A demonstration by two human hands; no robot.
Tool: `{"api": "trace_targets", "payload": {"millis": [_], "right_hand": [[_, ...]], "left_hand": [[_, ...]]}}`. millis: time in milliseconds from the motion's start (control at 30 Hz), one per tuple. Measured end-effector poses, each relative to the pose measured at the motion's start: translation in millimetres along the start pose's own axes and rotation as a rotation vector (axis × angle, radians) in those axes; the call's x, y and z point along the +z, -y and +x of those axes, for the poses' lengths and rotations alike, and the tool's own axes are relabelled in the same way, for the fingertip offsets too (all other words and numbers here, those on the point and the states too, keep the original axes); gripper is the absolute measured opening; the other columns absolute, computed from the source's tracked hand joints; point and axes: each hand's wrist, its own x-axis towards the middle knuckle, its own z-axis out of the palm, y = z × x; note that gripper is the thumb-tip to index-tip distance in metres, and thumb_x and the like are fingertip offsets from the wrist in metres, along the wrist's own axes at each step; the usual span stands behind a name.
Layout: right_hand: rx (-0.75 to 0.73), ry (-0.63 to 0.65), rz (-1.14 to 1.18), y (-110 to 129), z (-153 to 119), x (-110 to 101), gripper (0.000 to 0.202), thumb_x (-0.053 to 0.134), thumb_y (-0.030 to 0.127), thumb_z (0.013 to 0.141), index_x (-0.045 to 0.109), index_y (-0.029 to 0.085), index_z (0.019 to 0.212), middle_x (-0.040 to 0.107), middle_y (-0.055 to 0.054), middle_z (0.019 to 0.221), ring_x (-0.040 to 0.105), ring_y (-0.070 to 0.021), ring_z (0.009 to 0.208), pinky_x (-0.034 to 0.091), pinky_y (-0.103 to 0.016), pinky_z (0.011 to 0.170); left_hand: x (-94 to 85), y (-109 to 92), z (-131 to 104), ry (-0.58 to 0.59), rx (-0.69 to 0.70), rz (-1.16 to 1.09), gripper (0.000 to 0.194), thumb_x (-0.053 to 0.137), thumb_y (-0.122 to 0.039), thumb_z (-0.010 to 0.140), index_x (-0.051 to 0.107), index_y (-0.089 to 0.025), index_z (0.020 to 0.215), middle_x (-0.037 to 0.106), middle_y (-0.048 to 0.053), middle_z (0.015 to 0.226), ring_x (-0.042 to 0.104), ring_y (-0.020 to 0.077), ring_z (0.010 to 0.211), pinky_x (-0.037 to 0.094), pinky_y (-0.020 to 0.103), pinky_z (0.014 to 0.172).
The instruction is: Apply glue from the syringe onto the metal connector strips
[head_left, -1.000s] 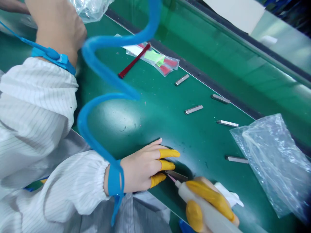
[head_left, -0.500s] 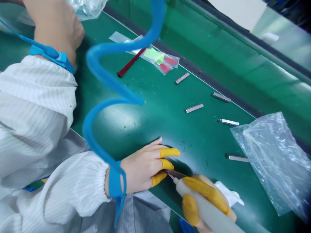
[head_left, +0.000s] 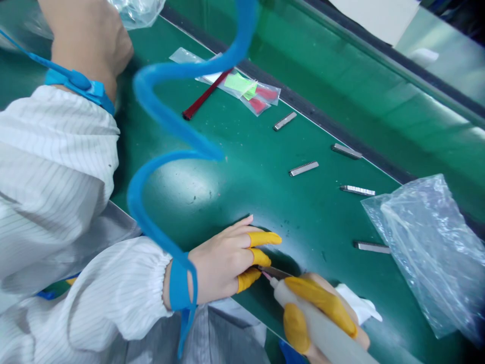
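Observation:
My left hand (head_left: 223,263) rests on the green bench with yellow finger cots on the thumb and two fingers. Its thumb and index finger pinch a thin dark metallic strip (head_left: 278,272), mostly hidden by my hands. My right hand (head_left: 326,308), also in yellow finger cots, is wrapped around a white dispensing bottle (head_left: 322,323). The bottle's thin pink needle tip (head_left: 267,275) points left and meets the strip close to my left thumb; exact contact is too small to tell. Beside my right hand lies a crumpled white wipe (head_left: 358,303).
Several small metal strip parts (head_left: 304,169) lie scattered on the bench (head_left: 242,187). A clear plastic bag (head_left: 424,242) is at the right. Small labelled bags (head_left: 242,86) and a dark red strip (head_left: 206,96) lie farther back. A coiled blue cord (head_left: 162,162) crosses the view. A co-worker's hand (head_left: 89,40) is upper left.
Almost nothing differs. Both hands, the strip and the bottle keep their positions; the view has shifted very slightly.

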Motion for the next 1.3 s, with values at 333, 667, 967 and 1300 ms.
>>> {"api": "trace_targets", "payload": {"millis": [333, 667, 967, 1300], "right_hand": [[-0.051, -0.06, -0.016, 5, 11, 5, 0.015, 0.059, 0.019, 0.072, 0.056, 0.021, 0.087, 0.053, 0.003, 0.059, 0.047, -0.0133, 0.041, 0.038, -0.027, 0.034], [-0.04, -0.033, -0.018, 1, 5, 1, 0.017, 0.06, 0.018, 0.073, 0.059, 0.02, 0.09, 0.055, 0.002, 0.062, 0.05, -0.0148, 0.044, 0.041, -0.028, 0.036], [-0.057, -0.07, 0.015, 5, 14, 5, 0.019, 0.059, 0.015, 0.071, 0.057, 0.02, 0.089, 0.053, 0.003, 0.059, 0.048, -0.0143, 0.041, 0.04, -0.027, 0.032], [-0.068, -0.054, 0.037, 5, 14, 3, 0.015, 0.059, 0.015, 0.072, 0.058, 0.019, 0.087, 0.056, 0.002, 0.06, 0.048, -0.0132, 0.04, 0.039, -0.025, 0.033]], "left_hand": [[0.0, 1, -2, 0.005, 0.023, 0.038, 0.021, 0.048, -0.019, 0.094, 0.063, -0.012, 0.107, 0.063, 0.012, 0.124, 0.054, 0.021, 0.121, 0.028, 0.045, 0.117], [-3.5, -3, -4, -0.011, -0.015, 0.095, 0.014, 0.052, -0.021, 0.092, 0.063, -0.015, 0.099, 0.058, 0.01, 0.133, 0.055, 0.0199, 0.12, 0.031, 0.044, 0.116], [-2.0, -1, -3, -0.04, -0.017, 0.039, 0.014, 0.055, -0.02, 0.09, 0.065, -0.015, 0.097, 0.063, 0.011, 0.124, 0.057, 0.02, 0.117, 0.029, 0.045, 0.116], [-2.2, -2, -3, -0.047, -0.027, 0.039, 0.013, 0.056, -0.019, 0.089, 0.066, -0.014, 0.095, 0.061, 0.012, 0.128, 0.058, 0.0182, 0.116, 0.031, 0.043, 0.116]]}}
